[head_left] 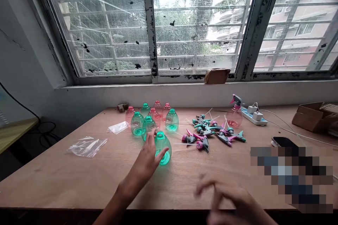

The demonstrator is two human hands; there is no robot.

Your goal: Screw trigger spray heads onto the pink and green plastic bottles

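My left hand (148,154) is at the nearest clear green bottle (166,144), thumb across its front and fingers along its left side. The bottle stands upright with no spray head on its neck. Behind it are more open green bottles (172,121) and several pink bottles (157,107). Lower right, my right hand (227,193) hangs over the table's front edge; motion smears its fingers. Between the bottles and the back right lies a pile of trigger spray heads (206,130), green or pink with black, some with straws. A pink bottle (234,116) stands with a spray head fitted.
Two clear plastic bags (88,146) lie on the left of the wooden table (66,179). A power strip (255,116) with plugs and white cables is at the back right, near a cardboard box (310,119) and a phone (285,142). Pixelation covers the right foreground.
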